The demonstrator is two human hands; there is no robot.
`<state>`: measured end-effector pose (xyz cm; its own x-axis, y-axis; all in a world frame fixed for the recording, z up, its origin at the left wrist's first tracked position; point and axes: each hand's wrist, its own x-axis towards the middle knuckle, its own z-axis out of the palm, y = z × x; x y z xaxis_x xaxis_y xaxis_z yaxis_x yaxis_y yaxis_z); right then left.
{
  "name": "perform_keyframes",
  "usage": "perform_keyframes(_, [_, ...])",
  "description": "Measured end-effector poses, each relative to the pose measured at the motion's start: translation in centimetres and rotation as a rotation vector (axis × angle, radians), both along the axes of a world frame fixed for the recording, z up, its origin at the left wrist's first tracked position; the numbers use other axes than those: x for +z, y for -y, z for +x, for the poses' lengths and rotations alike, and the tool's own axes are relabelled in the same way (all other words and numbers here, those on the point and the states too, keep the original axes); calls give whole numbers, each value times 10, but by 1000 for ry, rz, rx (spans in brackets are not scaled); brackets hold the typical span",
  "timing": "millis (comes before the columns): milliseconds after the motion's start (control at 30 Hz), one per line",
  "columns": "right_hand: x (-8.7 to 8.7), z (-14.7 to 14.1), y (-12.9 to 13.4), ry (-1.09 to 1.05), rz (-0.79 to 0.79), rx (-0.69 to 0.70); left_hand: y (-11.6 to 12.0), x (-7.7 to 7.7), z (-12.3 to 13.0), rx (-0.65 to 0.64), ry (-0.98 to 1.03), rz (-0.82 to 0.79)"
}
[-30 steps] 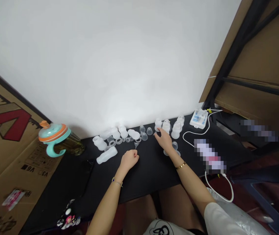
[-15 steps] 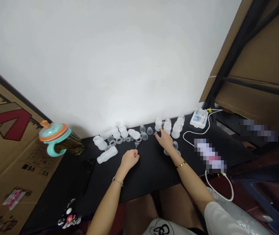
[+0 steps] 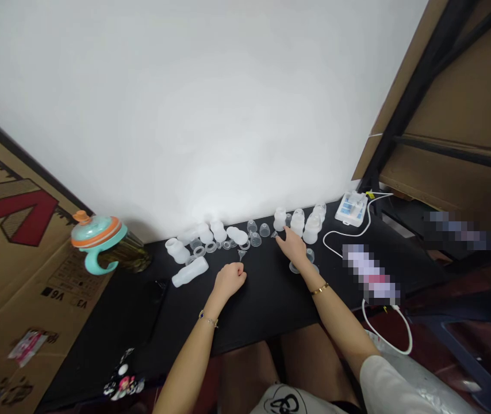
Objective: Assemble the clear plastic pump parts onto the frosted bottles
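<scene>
Across the black tabletop (image 3: 267, 307), your left hand (image 3: 230, 280) is closed in a loose fist, a clear funnel-shaped piece (image 3: 242, 253) right at its knuckles; whether you grip it, I cannot tell. Your right hand (image 3: 292, 246) is partly open, thumb and forefinger slightly apart at a small clear piece (image 3: 274, 234); a firm hold cannot be made out.

To your left, one white bottle (image 3: 190, 272) lies on its side, with more white bottles (image 3: 218, 231) and clear rings (image 3: 199, 251) behind it. Clear domes (image 3: 256, 240) sit between your hands, further back, and capped bottles (image 3: 313, 229) stand beyond your right hand. No brand is readable on any bottle.

On the cardboard box (image 3: 8, 287) at your left you can read "V6" and "V3", both upside down, below a big red-and-hatched mark; its pink-and-white sticker (image 3: 27, 347) is too small to read. The teal-lidded jug (image 3: 99, 236) is beside the box. At your right are a white case (image 3: 351, 208) with blue panels, a white cable (image 3: 344, 234) and a pixelated object (image 3: 370, 273), its markings hidden.
</scene>
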<state>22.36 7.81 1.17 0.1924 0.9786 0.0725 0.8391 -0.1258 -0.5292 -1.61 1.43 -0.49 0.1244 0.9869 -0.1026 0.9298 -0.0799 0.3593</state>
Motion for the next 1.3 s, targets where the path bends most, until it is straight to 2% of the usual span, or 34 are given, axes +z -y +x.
perform_keyframes(367, [0, 1, -1, -23, -1, -3, -1, -1, -1, -4, -2, 11])
perform_keyframes(467, [4, 0, 0, -83, 140, 22, 0, -2, -1, -9, -7, 24])
perform_keyframes(533, [7, -2, 3, -131, 261, 101, 0, -2, 1, -28, -7, 44])
perform_keyframes(600, [10, -6, 7, -139, 313, 219, 1, -2, 3, -54, -2, 64])
perform_keyframes(800, [4, -33, 27, 75, 196, 691, 6, 0, 8, -166, 42, 142])
perform_keyframes(900, [-5, -47, 33, 204, 90, 845, 6, -1, 6, -208, 30, 151])
perform_keyframes(1033, [-11, -55, 35, 285, 23, 885, 6, -3, 6, -229, -28, 131])
perform_keyframes(1300, [-9, -57, 37, 335, -52, 853, 7, -1, 10, -203, -92, 54])
